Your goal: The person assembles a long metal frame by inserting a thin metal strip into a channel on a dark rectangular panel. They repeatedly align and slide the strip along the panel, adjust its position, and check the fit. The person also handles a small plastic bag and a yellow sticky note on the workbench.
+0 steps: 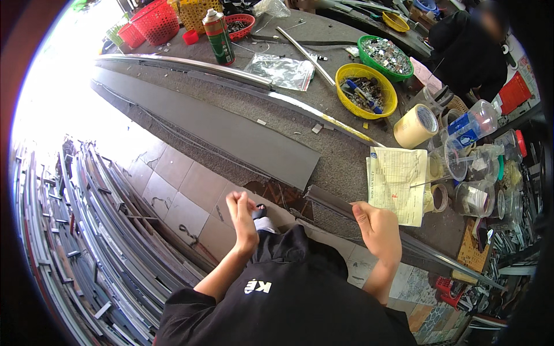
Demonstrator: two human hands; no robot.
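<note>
My left hand is raised over the tiled floor, its fingers curled in toward the thumb. Nothing shows between them, though the inside of the grip is hidden. My right hand is closed with the thumb on top, in front of the bench edge. A dark bar runs up to its knuckles; whether the fingers grip it, I cannot tell. Just beyond that hand lie yellowish paper forms with handwriting. To the left, a long flat grey strip lies along the bench.
A yellow basket and green basket hold small parts. A tape roll, plastic bottle and clear jars crowd the right. A spray can stands farther back. Metal profiles fill the left floor. Another person sits far right.
</note>
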